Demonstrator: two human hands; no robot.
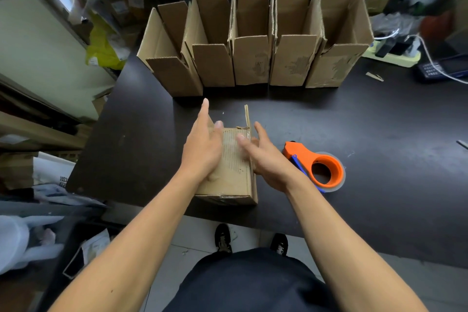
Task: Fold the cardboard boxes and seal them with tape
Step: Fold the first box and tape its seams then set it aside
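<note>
Closed cardboard box (233, 175) near front edge of dark table (329, 119), taped top facing up, one narrow flap standing at far right corner. Left hand (202, 149) flat on box top, fingers straight, reaching past far edge. Right hand (263, 157) against right side — fingers extended, thumb over top. Orange tape dispenser (316, 164) just right of box, lying on table. Row of five open boxes (253, 58) upright behind — flaps up, well apart from hands.
</note>
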